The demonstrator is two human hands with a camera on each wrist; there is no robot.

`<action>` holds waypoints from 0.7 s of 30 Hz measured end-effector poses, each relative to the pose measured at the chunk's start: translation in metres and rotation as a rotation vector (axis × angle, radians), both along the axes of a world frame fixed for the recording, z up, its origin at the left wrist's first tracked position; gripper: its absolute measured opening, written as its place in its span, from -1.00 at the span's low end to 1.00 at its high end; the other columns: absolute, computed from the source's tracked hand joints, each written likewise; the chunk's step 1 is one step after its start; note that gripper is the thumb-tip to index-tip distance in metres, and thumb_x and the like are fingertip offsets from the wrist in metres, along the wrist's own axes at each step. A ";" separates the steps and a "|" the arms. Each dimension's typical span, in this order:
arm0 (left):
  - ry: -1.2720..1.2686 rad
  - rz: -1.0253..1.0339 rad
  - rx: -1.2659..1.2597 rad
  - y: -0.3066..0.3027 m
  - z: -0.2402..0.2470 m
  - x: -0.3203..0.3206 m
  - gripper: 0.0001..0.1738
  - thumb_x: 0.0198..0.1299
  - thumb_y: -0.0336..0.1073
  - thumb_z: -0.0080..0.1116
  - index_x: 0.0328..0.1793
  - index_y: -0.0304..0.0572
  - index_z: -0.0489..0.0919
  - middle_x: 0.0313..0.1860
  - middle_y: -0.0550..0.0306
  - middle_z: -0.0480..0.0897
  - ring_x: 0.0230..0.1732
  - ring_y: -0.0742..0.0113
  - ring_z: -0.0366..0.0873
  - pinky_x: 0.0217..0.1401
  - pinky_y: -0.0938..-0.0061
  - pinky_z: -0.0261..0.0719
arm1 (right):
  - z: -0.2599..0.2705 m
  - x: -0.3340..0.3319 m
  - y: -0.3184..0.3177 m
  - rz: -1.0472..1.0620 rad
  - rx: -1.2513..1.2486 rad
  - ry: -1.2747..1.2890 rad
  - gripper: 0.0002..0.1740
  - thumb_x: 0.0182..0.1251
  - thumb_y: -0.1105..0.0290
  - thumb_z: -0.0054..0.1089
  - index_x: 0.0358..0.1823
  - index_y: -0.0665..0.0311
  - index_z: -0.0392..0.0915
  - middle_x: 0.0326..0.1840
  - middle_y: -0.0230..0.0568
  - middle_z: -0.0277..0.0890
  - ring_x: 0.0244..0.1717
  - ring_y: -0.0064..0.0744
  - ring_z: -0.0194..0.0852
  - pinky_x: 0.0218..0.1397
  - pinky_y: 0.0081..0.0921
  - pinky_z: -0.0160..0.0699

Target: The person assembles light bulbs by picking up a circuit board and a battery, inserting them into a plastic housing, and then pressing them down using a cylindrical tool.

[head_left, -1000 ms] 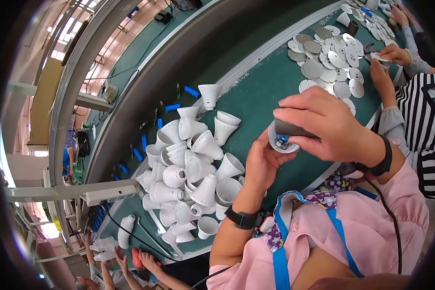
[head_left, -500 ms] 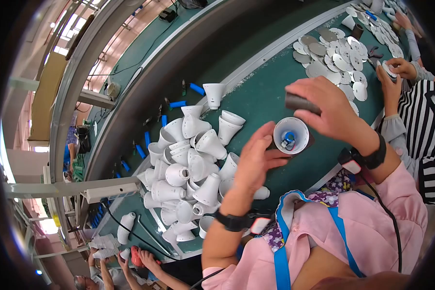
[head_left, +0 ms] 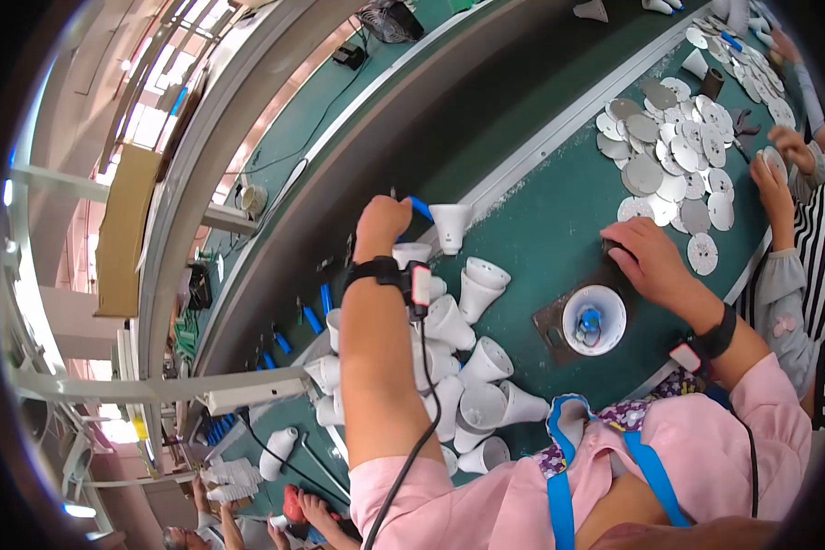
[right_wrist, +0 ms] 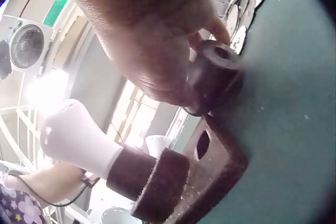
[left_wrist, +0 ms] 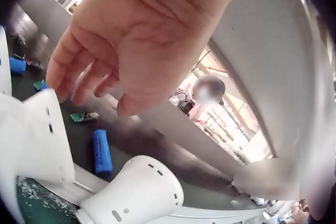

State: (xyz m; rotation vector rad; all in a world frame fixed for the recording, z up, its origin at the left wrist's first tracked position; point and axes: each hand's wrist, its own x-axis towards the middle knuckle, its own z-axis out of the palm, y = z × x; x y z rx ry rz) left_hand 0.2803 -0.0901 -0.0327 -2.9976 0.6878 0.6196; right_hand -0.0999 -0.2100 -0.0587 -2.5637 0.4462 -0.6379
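My left hand [head_left: 385, 223] reaches to the dark channel past the white housings, fingers loosely bent with nothing visible between them. In the left wrist view its fingertips hang close over small green circuit boards [left_wrist: 84, 117] and blue cylinders [left_wrist: 102, 152]. My right hand [head_left: 651, 261] grips a short dark brown tube [right_wrist: 215, 74] low over the green surface. Beside it a flared white housing [head_left: 596, 321] stands wide end up in a rusty metal fixture [head_left: 550, 325]. A blue part [head_left: 588, 323] with wires sits inside that housing.
White housings [head_left: 486, 362] lie piled under and beside my left forearm. Round metal discs [head_left: 669, 151] are heaped at the back right, near pliers [head_left: 745, 122]. Another person's hands [head_left: 775, 183] work at the right edge. A metal rail [head_left: 559, 128] borders the green bench.
My left hand has left the white housing and swung left to the channel with the blue cylinders. The housing now stands alone in the fixture. My right hand has lowered the brown tube beside it.
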 end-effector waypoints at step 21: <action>-0.120 -0.195 -0.077 -0.039 -0.033 -0.017 -0.62 -0.14 -0.17 0.18 -0.23 -0.31 0.61 -0.17 -0.19 0.60 -0.08 -0.05 0.56 -0.05 0.25 0.51 | 0.014 -0.002 -0.046 -0.356 0.747 -0.132 -0.36 0.12 0.15 0.20 0.15 0.37 0.26 -0.10 -0.13 0.39 -0.23 -0.38 0.37 -0.17 -0.48 0.40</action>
